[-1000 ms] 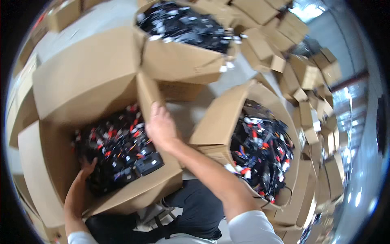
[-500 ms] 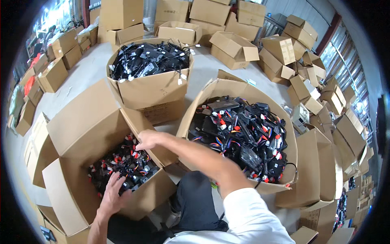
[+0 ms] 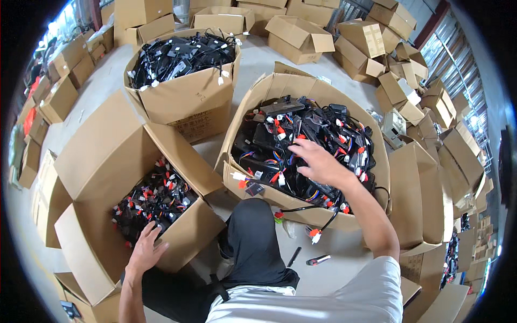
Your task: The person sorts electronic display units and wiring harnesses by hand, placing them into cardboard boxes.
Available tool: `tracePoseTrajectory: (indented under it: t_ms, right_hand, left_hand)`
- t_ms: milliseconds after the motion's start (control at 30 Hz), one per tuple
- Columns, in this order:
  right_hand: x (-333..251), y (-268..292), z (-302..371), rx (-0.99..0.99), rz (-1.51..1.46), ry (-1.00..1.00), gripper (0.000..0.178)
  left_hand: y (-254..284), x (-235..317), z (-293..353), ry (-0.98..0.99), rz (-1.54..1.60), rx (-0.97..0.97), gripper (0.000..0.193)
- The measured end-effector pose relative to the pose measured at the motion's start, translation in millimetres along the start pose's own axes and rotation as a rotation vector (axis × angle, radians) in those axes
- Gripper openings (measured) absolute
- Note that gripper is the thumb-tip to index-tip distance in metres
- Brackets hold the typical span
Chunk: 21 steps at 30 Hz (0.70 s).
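Note:
My right hand point(image 3: 326, 166) reaches over the large cardboard box point(image 3: 245, 196) on the right, its fingers apart and empty. Right beneath it lies a heap of black electronic units point(image 3: 264, 137) with coloured wires and red and white plugs; whether the fingertips touch them I cannot tell. My left hand point(image 3: 144, 252) is at the near rim of the open box point(image 3: 99, 226) on the left, fingers spread, holding nothing. Smaller black pieces point(image 3: 161, 199) with red and white connectors cover the bottom of that box. Two cables with plugs point(image 3: 315, 234) hang over the right box's front edge.
Behind stands another box point(image 3: 194, 97) heaped with black units and cables point(image 3: 177, 56). A utility knife point(image 3: 318, 260) and a dark strip point(image 3: 294, 257) lie on the floor before me. Stacked cartons point(image 3: 361, 40) line the back and right. An upright box flap point(image 3: 102, 145) rises at left.
My right hand has moved from the left box's rim to over the right box, its fingers opening out. My left hand stays by the left box. The view has shifted, showing the knife on the floor.

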State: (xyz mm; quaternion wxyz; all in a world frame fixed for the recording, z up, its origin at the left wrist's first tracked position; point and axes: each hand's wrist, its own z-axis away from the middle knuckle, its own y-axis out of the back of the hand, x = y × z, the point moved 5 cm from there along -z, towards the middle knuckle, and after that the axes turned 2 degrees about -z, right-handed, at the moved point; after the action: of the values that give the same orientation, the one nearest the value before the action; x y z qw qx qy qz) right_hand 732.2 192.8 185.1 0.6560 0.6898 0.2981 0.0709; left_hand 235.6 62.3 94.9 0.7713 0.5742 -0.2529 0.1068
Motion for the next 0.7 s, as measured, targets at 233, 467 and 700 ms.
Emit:
tracePoseTrajectory:
  t_ms: [233,467,700]
  right_hand:
    - [10,-29,-45,0.048,0.402,0.35,0.013]
    - [56,137,-93,0.616,-0.228,-0.149,0.021]
    - [-69,239,-102,0.675,-0.718,-0.007,0.02]
  left_hand:
    - [-12,-15,14,0.019,-0.045,0.035,0.054]
    - [-1,-13,28,0.084,0.031,0.094,0.053]
    - [24,65,1,-0.102,0.129,0.44,0.052]
